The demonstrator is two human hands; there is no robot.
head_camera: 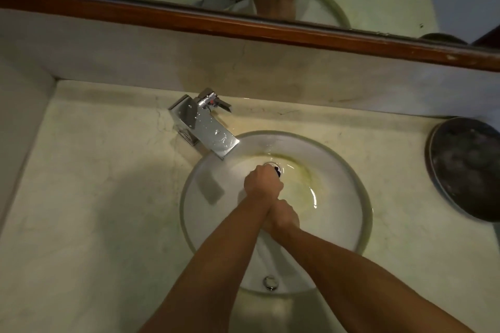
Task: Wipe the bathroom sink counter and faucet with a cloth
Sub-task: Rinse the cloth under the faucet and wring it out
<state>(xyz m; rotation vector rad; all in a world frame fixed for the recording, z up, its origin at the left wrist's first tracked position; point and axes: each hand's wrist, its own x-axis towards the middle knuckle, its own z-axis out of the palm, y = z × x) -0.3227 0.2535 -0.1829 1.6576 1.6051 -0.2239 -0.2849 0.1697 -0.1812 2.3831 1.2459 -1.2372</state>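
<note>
A home bathroom. A round white sink [276,265] sits in a pale marble-look desk [94,197], with a square chrome faucet [201,123] behind it and a wood-framed mirror [243,21] along the wall above.

Your left hand [263,180] reaches down to the drain [273,166] of the round basin [205,178], crossing your right hand [282,216]. The chrome faucet [201,121] stands on the table [94,170], wet with drops.

The left hand [263,180] covers the drain [273,165]; frame edge crops the dark bowl [465,167].
</note>
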